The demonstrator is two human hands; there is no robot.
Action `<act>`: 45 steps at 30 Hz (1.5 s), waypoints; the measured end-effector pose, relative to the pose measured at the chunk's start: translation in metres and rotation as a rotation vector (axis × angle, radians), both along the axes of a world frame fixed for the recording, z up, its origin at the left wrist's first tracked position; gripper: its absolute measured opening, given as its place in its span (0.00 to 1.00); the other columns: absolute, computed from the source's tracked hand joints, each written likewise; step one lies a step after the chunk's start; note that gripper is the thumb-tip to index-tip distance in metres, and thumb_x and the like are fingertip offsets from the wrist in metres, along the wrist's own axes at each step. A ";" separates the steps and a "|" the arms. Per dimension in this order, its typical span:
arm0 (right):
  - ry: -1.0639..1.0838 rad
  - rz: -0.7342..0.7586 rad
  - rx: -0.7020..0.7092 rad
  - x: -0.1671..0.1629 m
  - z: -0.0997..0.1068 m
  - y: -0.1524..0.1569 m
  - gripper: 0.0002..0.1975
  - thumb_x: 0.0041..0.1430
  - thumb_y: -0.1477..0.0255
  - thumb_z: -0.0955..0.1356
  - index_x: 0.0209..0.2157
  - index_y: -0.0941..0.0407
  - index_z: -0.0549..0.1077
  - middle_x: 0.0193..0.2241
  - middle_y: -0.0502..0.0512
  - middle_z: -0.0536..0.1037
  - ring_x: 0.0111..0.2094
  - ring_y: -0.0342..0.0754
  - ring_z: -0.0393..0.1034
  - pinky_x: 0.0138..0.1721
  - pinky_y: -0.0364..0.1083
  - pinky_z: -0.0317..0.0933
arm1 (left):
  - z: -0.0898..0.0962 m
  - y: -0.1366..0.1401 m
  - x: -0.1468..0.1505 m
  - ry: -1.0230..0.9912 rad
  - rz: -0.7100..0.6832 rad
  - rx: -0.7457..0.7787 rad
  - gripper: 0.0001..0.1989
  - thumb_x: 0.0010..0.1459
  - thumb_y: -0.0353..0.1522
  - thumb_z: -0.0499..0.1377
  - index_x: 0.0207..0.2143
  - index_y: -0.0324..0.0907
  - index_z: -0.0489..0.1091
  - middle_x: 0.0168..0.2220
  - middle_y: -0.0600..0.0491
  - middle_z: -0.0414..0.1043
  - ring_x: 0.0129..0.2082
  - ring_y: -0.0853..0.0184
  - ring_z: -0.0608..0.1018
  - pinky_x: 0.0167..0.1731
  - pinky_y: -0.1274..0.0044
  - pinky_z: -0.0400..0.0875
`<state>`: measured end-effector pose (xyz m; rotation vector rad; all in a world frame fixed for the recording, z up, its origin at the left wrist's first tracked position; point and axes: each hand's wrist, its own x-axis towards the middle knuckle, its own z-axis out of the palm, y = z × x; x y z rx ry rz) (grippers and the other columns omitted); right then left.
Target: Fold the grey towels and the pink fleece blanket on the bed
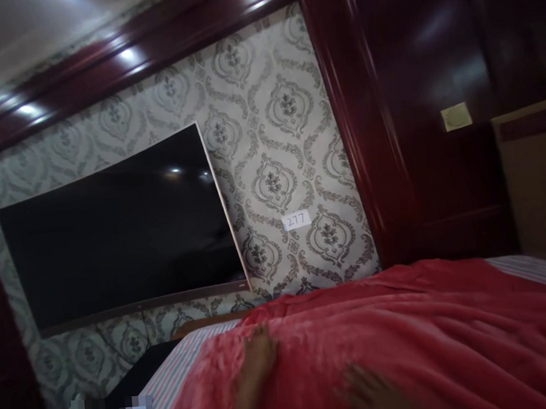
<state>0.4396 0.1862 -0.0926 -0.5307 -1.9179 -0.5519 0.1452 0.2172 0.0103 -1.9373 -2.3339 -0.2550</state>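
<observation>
A red plush blanket (426, 331) is spread over the bed, with soft folds running across its right part. My left hand (261, 350) rests on the blanket's left part, palm down, its fingers pointing toward the far edge and looking short from this angle. A band shows at that wrist. Lower and to the right, my right hand (366, 390) is over the blanket with its fingers spread, slightly blurred. Neither hand shows a bunch of cloth between its fingers.
A striped sheet (184, 366) shows at the blanket's left side. Beyond the bed, a large dark television (125, 227) hangs on patterned wallpaper, with a paper label (296, 219) reading 277 beside it. Dark red wood panelling (439, 174) with a switch plate (456, 117) stands at right.
</observation>
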 end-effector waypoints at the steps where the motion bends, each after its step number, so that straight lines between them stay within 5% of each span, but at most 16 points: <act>1: -0.053 -0.052 0.025 0.013 -0.012 0.003 0.35 0.62 0.54 0.67 0.69 0.37 0.58 0.56 0.48 0.75 0.51 0.52 0.75 0.47 0.50 0.72 | 0.000 0.003 0.021 -0.049 -0.049 0.005 0.32 0.62 0.35 0.49 0.69 0.44 0.61 0.69 0.44 0.59 0.70 0.54 0.62 0.68 0.58 0.55; 5: -0.192 -0.166 -0.052 0.041 -0.044 0.004 0.36 0.65 0.55 0.66 0.71 0.43 0.55 0.58 0.51 0.74 0.53 0.56 0.74 0.47 0.54 0.72 | -0.022 0.010 0.089 -0.086 -0.148 0.014 0.29 0.67 0.37 0.47 0.68 0.39 0.61 0.70 0.41 0.57 0.71 0.53 0.59 0.69 0.53 0.49; 9: -0.278 -0.114 -0.231 0.041 -0.044 -0.004 0.32 0.67 0.57 0.66 0.70 0.41 0.59 0.60 0.50 0.71 0.58 0.55 0.70 0.54 0.53 0.70 | -0.053 0.009 0.108 0.006 -0.116 0.037 0.27 0.69 0.34 0.44 0.67 0.41 0.64 0.69 0.42 0.60 0.70 0.53 0.60 0.69 0.53 0.49; 21: -0.201 0.022 -0.816 0.048 0.005 -0.041 0.28 0.66 0.67 0.66 0.67 0.49 0.66 0.65 0.56 0.65 0.68 0.56 0.55 0.69 0.62 0.48 | -0.051 0.017 0.108 0.136 -0.124 0.009 0.27 0.70 0.36 0.42 0.67 0.43 0.63 0.69 0.45 0.60 0.70 0.58 0.62 0.68 0.58 0.54; 28: 0.099 0.090 -0.831 0.113 0.042 -0.054 0.21 0.69 0.68 0.62 0.58 0.57 0.75 0.56 0.60 0.76 0.58 0.47 0.70 0.61 0.45 0.62 | -0.052 0.021 0.109 0.096 -0.141 0.024 0.26 0.70 0.35 0.44 0.66 0.41 0.64 0.69 0.43 0.61 0.69 0.56 0.63 0.67 0.55 0.55; 31: 0.327 -0.067 -0.844 0.173 0.067 -0.041 0.21 0.67 0.63 0.64 0.53 0.61 0.77 0.51 0.63 0.78 0.54 0.49 0.73 0.57 0.48 0.65 | -0.052 0.022 0.110 0.101 -0.147 0.024 0.26 0.71 0.36 0.44 0.67 0.40 0.63 0.69 0.43 0.60 0.70 0.56 0.62 0.67 0.55 0.55; 35: 0.607 -0.461 -0.904 0.262 0.085 -0.010 0.24 0.67 0.72 0.60 0.59 0.68 0.71 0.52 0.70 0.76 0.48 0.50 0.76 0.51 0.49 0.69 | -0.051 0.022 0.111 0.117 -0.140 0.019 0.26 0.71 0.35 0.45 0.67 0.40 0.63 0.69 0.42 0.60 0.69 0.55 0.62 0.66 0.54 0.56; 39: 0.608 -0.833 -0.982 0.331 0.088 0.010 0.25 0.66 0.75 0.60 0.62 0.67 0.69 0.56 0.69 0.74 0.57 0.53 0.70 0.59 0.50 0.62 | -0.050 0.023 0.111 0.138 -0.137 0.003 0.26 0.71 0.35 0.44 0.67 0.40 0.63 0.69 0.43 0.60 0.70 0.56 0.62 0.67 0.55 0.56; 45: 0.518 -1.102 -1.143 0.405 0.089 0.009 0.16 0.62 0.72 0.67 0.49 0.62 0.79 0.45 0.71 0.80 0.48 0.64 0.76 0.50 0.57 0.69 | -0.053 0.029 0.108 0.168 -0.128 -0.004 0.25 0.72 0.35 0.44 0.67 0.41 0.63 0.69 0.44 0.60 0.70 0.57 0.62 0.67 0.57 0.56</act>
